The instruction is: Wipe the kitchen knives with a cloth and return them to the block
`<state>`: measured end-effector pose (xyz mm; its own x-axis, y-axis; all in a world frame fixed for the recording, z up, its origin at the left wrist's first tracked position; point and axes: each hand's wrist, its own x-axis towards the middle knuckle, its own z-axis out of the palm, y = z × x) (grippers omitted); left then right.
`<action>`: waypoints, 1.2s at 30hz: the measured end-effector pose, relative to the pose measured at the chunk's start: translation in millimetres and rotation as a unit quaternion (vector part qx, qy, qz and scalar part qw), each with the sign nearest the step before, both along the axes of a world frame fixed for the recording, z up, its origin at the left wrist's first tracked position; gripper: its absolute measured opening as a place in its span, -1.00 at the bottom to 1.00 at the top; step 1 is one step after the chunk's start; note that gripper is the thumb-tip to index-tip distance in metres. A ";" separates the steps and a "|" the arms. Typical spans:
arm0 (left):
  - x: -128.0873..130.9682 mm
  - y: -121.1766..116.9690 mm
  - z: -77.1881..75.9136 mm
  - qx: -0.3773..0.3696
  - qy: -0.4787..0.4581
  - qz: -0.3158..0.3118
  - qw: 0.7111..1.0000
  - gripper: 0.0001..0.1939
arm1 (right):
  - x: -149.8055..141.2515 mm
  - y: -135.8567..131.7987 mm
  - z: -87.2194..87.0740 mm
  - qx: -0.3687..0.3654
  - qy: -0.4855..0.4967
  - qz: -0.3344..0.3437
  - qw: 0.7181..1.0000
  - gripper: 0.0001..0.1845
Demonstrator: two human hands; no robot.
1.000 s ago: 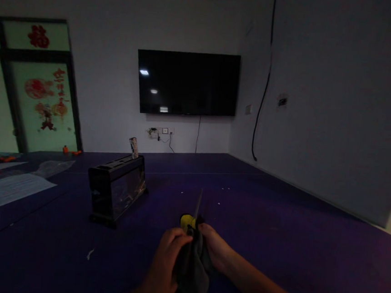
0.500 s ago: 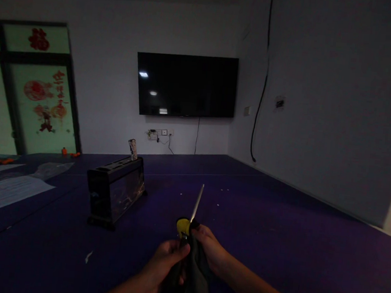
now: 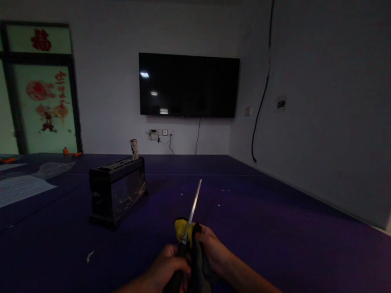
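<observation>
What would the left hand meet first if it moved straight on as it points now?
The left hand, holding the bladed tool, would probably meet the grey cloth held by the right hand first, though depth here is unclear.

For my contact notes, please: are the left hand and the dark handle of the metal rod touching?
Touching: the head view shows the left hand wrapped around the dark handle.

Twelve o'clock, straight ahead: TV [image 3: 187,86] hangs on wall [image 3: 192,30], sockets [image 3: 164,132] below. Eleven: black box [image 3: 118,192] stands on purple table [image 3: 269,239], patterned tube [image 3: 134,150] upright at its far end. Ten: printed sheet [image 3: 11,193] lies near clear plastic [image 3: 53,169]; door [image 3: 42,101] beyond, red decorations [image 3: 38,91]. One: black cable [image 3: 261,102] dangles.
</observation>
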<state>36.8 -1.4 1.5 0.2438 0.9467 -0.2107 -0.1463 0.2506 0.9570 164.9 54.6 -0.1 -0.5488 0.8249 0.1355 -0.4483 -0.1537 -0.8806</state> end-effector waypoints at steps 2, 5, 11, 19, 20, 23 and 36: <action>1.1 -2.5 1.1 0.003 0.003 0.011 1.000 -0.79 | -0.6 -1.1 1.4 0.006 -0.005 -0.003 1.000 -0.79; 1.7 -4.3 0.2 -0.002 0.008 0.022 1.000 -0.72 | -1.9 -1.3 2.2 0.024 -0.002 -0.010 1.000 -0.77; 2.3 -3.0 0.3 0.004 0.056 -0.007 0.998 -0.67 | -3.4 0.4 -0.8 0.037 -0.012 -0.007 0.999 -0.69; 5.5 -2.1 -3.4 0.028 0.069 -0.026 0.997 -0.79 | -2.5 4.5 -6.3 0.031 -0.024 -0.019 0.999 -0.70; 6.0 -2.4 -4.3 0.028 0.065 -0.025 0.997 -0.79 | -2.2 4.7 -6.7 0.028 -0.022 -0.020 0.999 -0.71; 7.0 -2.9 -6.0 0.032 0.051 -0.023 0.998 -0.78 | -1.1 5.1 -7.8 0.021 -0.014 -0.022 0.999 -0.73; 5.7 -3.3 -5.3 0.005 0.071 0.006 0.997 -0.66 | 1.0 1.7 -2.2 0.043 -0.010 0.028 0.999 -0.67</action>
